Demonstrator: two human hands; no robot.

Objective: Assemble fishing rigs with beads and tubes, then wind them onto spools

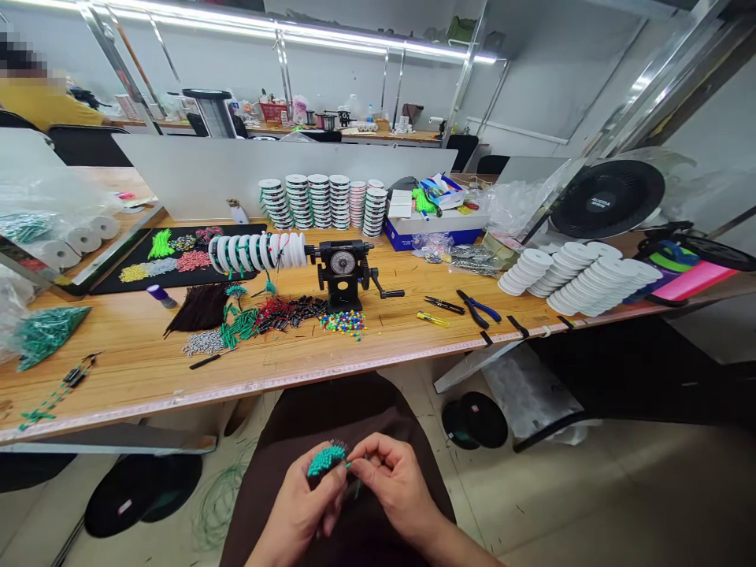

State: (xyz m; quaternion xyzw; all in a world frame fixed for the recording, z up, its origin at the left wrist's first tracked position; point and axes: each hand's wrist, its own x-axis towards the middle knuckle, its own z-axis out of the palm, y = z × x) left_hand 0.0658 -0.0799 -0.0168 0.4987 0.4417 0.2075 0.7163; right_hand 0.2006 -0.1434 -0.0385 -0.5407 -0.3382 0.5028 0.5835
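Over a dark brown cloth [348, 409] on my lap, my left hand [304, 492] is closed around a round bundle of dark strands with teal tips [326, 460]. Thumb and fingers of my right hand [393, 480] pinch a small green piece [348, 465] at the bundle's right edge; its exact kind is too small to tell. Thin dark ends stick up behind the teal tips. Both hands are in front of the table edge, close together, with their fingertips nearly touching.
A hand-cranked winder [344, 272] carries a row of white spools [257, 252] on the wooden table [402, 315]. Before it lie green tubes [239, 327], coloured beads [343, 323] and dark strands [201, 307]. Pliers [476, 309] lie right; stacked white spools [591, 276] stand beyond.
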